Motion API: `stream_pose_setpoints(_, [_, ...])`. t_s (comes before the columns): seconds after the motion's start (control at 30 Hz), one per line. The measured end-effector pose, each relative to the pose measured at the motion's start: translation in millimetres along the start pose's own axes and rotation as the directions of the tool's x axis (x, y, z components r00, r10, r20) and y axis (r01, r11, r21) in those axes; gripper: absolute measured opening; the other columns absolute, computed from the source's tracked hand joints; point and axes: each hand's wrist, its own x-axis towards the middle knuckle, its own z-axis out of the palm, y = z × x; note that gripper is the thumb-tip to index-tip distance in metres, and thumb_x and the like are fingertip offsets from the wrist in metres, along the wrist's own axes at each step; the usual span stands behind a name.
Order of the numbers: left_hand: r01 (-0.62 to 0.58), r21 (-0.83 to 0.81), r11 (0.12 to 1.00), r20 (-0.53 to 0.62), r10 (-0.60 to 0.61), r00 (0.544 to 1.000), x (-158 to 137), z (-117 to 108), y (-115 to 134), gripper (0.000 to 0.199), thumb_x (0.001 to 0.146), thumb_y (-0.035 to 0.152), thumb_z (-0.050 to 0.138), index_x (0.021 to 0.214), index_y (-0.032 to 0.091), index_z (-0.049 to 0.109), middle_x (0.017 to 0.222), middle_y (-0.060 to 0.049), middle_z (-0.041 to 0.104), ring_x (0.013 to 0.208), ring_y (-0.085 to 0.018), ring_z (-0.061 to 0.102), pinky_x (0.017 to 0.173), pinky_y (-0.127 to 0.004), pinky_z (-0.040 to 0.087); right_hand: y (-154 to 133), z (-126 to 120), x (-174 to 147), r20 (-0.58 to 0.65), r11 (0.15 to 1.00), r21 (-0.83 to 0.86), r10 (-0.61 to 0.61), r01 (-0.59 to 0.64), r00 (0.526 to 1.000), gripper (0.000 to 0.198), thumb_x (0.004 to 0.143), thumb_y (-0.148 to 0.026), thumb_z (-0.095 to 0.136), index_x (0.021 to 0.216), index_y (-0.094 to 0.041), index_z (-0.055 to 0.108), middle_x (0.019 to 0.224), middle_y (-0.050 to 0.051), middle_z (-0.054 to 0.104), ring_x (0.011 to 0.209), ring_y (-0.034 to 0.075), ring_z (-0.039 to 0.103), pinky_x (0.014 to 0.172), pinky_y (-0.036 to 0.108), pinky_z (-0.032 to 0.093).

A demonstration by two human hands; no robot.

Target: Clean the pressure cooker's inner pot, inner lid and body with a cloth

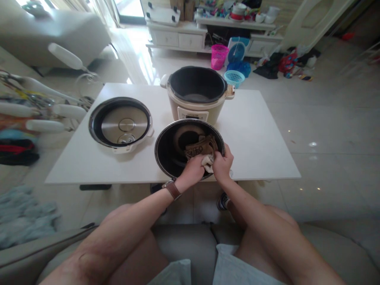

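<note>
A dark inner pot (169, 152) is tilted toward me at the table's front edge, its inside showing. My left hand (193, 170) reaches in over its near rim, fingers closed on a brown and cream cloth (197, 149) that lies bunched against the pot's inner wall. My right hand (222, 161) grips the pot's right rim, close beside the pale end of the cloth. Behind the pot stands a beige electric pressure cooker (213, 113) with its top open. To the left lies the cooker's round lid (126, 123), inner side up.
Everything stands on a white table (255, 138). Hanging lamp arms (65, 55) jut in at the left. Beyond the table are a pink basket (219, 57), a light blue basket (234, 78) and a low white cabinet (178, 38). A sofa (184, 241) is beneath me.
</note>
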Motion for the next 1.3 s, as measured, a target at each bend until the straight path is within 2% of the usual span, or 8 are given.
stream_pose_setpoints(0.17, [-0.074, 0.198, 0.977, 0.169, 0.040, 0.985, -0.3, -6.7, -11.1, 0.052, 0.082, 0.000, 0.049, 0.116, 0.022, 0.081, 0.127, -0.009, 0.078, 0.124, -0.024, 0.070, 0.107, -0.031, 0.051, 2.3, -5.0, 12.9, 0.014, 0.999, -0.030, -0.034, 0.035, 0.999, 0.038, 0.076, -0.019, 0.052, 0.106, -0.020, 0.075, 0.108, 0.006, 0.078, 0.102, 0.024, 0.068, 0.101, 0.041, 0.055])
stream_pose_setpoints(0.3, [-0.113, 0.391, 0.913, 0.286, -0.004, 0.958, 0.1, -14.8, -10.7, 0.049, 0.088, 0.003, 0.050, 0.121, 0.021, 0.081, 0.128, -0.013, 0.077, 0.124, -0.027, 0.071, 0.107, -0.034, 0.051, 1.0, -15.8, 38.4, 0.126, 0.994, -0.077, -0.072, 0.082, 0.989, 0.042, 0.074, -0.018, 0.054, 0.109, -0.021, 0.077, 0.110, 0.005, 0.080, 0.105, 0.025, 0.070, 0.105, 0.043, 0.055])
stream_pose_setpoints(0.53, [-0.074, 0.570, 0.818, 0.332, -0.147, 0.932, 1.4, -29.1, 6.5, 0.034, 0.090, 0.008, 0.053, 0.102, 0.016, 0.084, 0.110, -0.017, 0.081, 0.115, -0.030, 0.075, 0.095, -0.033, 0.054, -7.8, -30.8, 66.9, 0.274, 0.994, -0.043, -0.086, 0.101, 0.958, 0.055, 0.066, -0.014, 0.056, 0.114, -0.022, 0.081, 0.118, 0.003, 0.081, 0.118, 0.028, 0.072, 0.116, 0.049, 0.051])
stream_pose_setpoints(0.77, [-0.034, 0.441, 0.897, 0.307, -0.115, 0.945, 5.2, -26.4, 3.6, 0.045, 0.080, 0.004, 0.052, 0.103, 0.025, 0.084, 0.106, -0.010, 0.083, 0.111, -0.028, 0.077, 0.097, -0.034, 0.054, -16.6, -27.4, 54.9, 0.246, 0.994, -0.044, -0.082, 0.096, 0.966, 0.040, 0.071, -0.020, 0.057, 0.101, -0.023, 0.083, 0.097, 0.001, 0.083, 0.105, 0.029, 0.074, 0.107, 0.049, 0.057])
stream_pose_setpoints(0.93, [0.087, 0.079, 0.993, 0.161, -0.099, 0.982, 7.0, -11.5, 1.1, 0.051, 0.077, 0.000, 0.048, 0.105, 0.022, 0.083, 0.113, -0.006, 0.083, 0.111, -0.023, 0.074, 0.101, -0.032, 0.053, -12.9, -18.7, 36.5, 0.164, 0.996, -0.042, -0.073, 0.081, 0.984, 0.035, 0.075, -0.021, 0.055, 0.098, -0.021, 0.081, 0.095, 0.003, 0.081, 0.102, 0.027, 0.073, 0.103, 0.045, 0.057])
stream_pose_setpoints(1.07, [0.040, -0.213, 0.976, 0.001, -0.040, 0.999, 7.4, 0.6, 1.3, 0.048, 0.076, -0.002, 0.043, 0.101, 0.013, 0.080, 0.108, -0.007, 0.082, 0.102, -0.020, 0.073, 0.095, -0.029, 0.055, -6.5, -5.2, 10.2, 0.041, 0.998, -0.018, -0.063, 0.064, 0.997, 0.039, 0.077, -0.020, 0.051, 0.106, -0.021, 0.078, 0.102, 0.005, 0.079, 0.105, 0.024, 0.070, 0.105, 0.043, 0.055])
stream_pose_setpoints(1.17, [-0.031, -0.158, 0.987, -0.040, 0.025, 0.999, 5.0, 0.7, 1.0, 0.051, 0.076, -0.002, 0.044, 0.110, 0.015, 0.079, 0.113, -0.007, 0.081, 0.107, -0.020, 0.071, 0.100, -0.030, 0.053, -4.4, 1.9, -4.0, -0.022, 0.998, -0.025, -0.057, 0.056, 0.998, 0.039, 0.083, -0.022, 0.049, 0.113, -0.021, 0.074, 0.110, 0.007, 0.076, 0.109, 0.023, 0.068, 0.107, 0.042, 0.053])
stream_pose_setpoints(1.3, [-0.043, 0.095, 0.995, 0.134, 0.030, 0.991, 2.1, -11.0, -4.7, 0.054, 0.079, -0.001, 0.048, 0.115, 0.022, 0.080, 0.119, -0.006, 0.080, 0.115, -0.021, 0.071, 0.103, -0.030, 0.052, -6.6, 0.1, -0.5, 0.012, 0.997, -0.047, -0.056, 0.056, 0.998, 0.030, 0.085, -0.024, 0.052, 0.109, -0.021, 0.070, 0.110, 0.007, 0.074, 0.107, 0.023, 0.066, 0.103, 0.040, 0.052])
